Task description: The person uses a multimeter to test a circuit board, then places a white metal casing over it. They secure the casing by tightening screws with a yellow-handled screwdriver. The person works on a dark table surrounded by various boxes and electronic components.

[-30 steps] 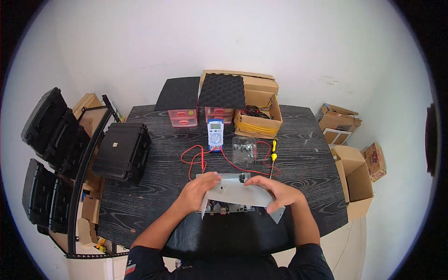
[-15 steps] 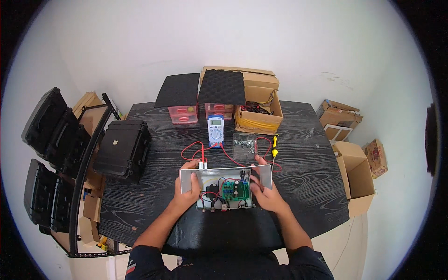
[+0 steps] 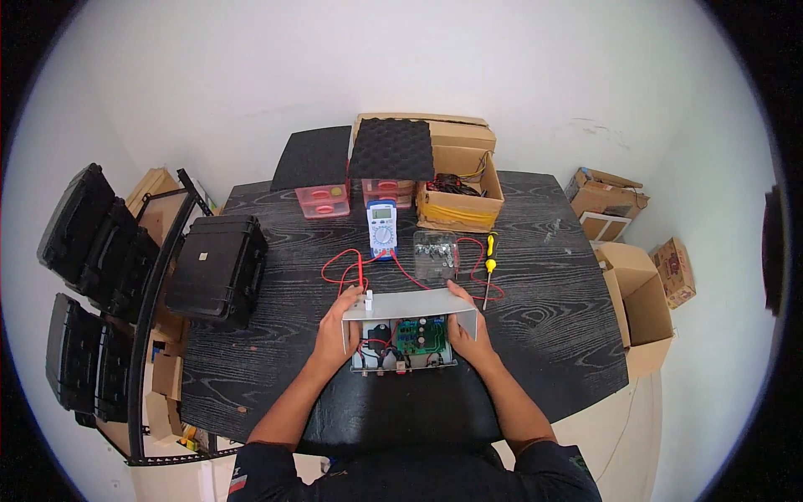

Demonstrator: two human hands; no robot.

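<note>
A grey U-shaped metal cover (image 3: 410, 303) is held in both of my hands over an open electronics chassis (image 3: 405, 368). My left hand (image 3: 336, 332) is wrapped round the cover's left side, my right hand (image 3: 468, 336) round its right. The cover hides the chassis's far part. Inside, a green circuit board (image 3: 422, 337) with capacitors sits at the right, with red and black wires to its left. Several connectors line the near edge. A small white piece (image 3: 369, 300) shows at the cover's left end; I cannot tell whether it is attached.
Beyond the cover lie a blue-and-white multimeter (image 3: 382, 233) with red leads, a clear tray (image 3: 436, 256) of small parts and a yellow-handled screwdriver (image 3: 490, 265). Behind stand pink drawer boxes (image 3: 324, 203) and a cardboard box (image 3: 460, 212). A black hard case (image 3: 216, 269) is at left.
My hands have tipped the cover, so its outer top now faces up instead of its inner face showing. It now covers more of the chassis's far side.
</note>
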